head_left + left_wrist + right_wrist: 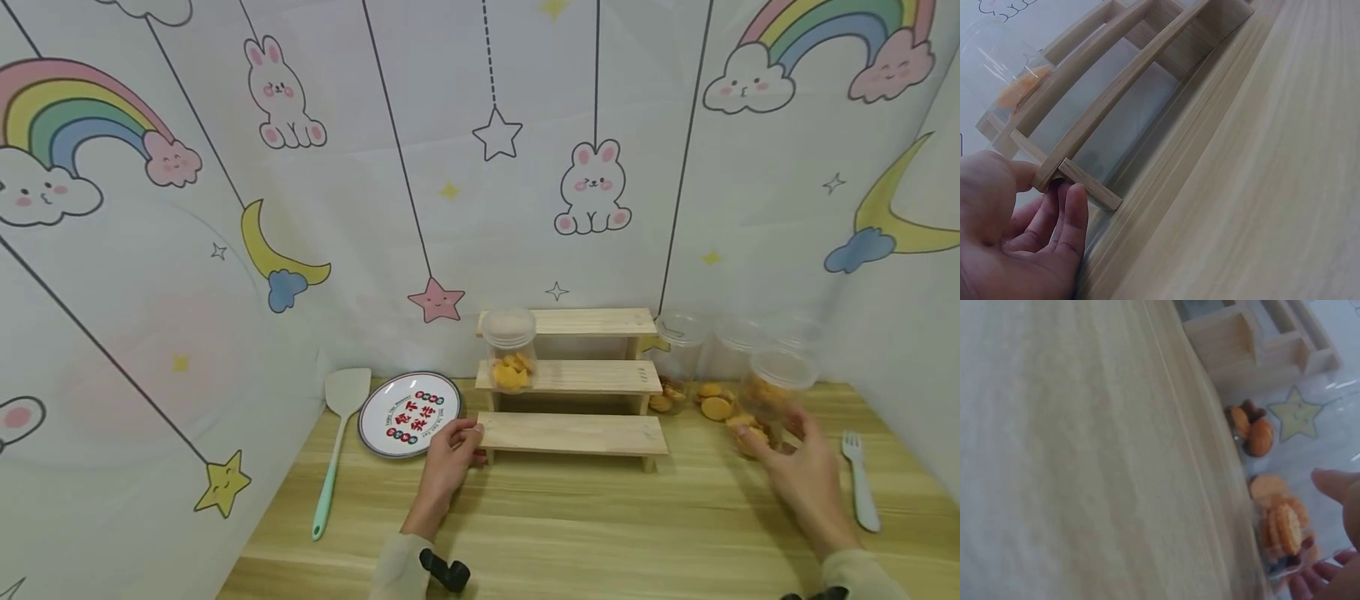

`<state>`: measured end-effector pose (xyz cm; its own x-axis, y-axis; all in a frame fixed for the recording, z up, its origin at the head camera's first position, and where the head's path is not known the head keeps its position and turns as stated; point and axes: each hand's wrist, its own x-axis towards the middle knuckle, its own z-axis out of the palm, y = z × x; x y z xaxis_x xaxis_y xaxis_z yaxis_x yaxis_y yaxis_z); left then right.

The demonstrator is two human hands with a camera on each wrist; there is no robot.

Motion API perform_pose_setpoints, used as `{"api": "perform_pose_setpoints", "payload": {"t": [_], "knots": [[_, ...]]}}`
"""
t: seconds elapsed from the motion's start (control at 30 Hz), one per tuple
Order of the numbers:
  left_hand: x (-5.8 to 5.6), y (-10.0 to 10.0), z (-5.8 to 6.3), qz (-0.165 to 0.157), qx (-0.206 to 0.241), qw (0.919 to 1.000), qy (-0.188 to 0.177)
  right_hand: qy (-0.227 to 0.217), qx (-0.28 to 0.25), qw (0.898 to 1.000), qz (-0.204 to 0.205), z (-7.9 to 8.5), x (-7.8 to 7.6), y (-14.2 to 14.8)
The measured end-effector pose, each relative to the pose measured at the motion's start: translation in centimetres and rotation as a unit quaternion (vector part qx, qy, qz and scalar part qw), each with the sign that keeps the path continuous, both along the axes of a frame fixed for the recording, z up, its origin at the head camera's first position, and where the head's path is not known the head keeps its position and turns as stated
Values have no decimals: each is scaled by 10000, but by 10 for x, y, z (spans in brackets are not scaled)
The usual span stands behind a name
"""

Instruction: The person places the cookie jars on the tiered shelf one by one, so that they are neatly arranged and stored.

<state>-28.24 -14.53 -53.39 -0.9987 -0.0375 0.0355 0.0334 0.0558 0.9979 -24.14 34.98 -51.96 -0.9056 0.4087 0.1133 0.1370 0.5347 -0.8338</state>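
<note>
My left hand [452,448] grips the left end of the lowest step of a three-tier wooden rack [573,433], thumb above and fingers curled beneath. On the rack's left side, a lidded clear jar [510,354] with yellow-orange pieces stands on the middle step. At the right, my right hand [806,475] has its thumb and fingers around a clear lidded jar [782,371] of round orange biscuits. In the right wrist view, biscuits [1285,528] show in the jar's bottom between the thumb and the lower fingers.
Several more clear jars [678,358] with biscuits stand behind, right of the rack. A white fork [862,483] lies at the far right. Left of the rack lie a printed plate [411,414] and a spatula with a mint handle [330,475]. A patterned cloth backdrop [525,242] rises behind.
</note>
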Motion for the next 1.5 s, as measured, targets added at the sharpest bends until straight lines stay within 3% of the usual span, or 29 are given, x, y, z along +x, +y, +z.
{"api": "perform_pose_setpoints", "payload": {"t": [0.57, 1.23, 1.5], "knots": [[-1, 1, -2, -9, 106, 9999, 33, 298, -74, 9995, 65, -2, -1, -4], [2, 0, 0, -43, 100, 9999, -39, 1218, -163, 9895, 761, 51, 6, -65], [1, 1, 0, -12, 38, 10000, 2, 1590, -245, 9808, 1102, 59, -4, -97]]}}
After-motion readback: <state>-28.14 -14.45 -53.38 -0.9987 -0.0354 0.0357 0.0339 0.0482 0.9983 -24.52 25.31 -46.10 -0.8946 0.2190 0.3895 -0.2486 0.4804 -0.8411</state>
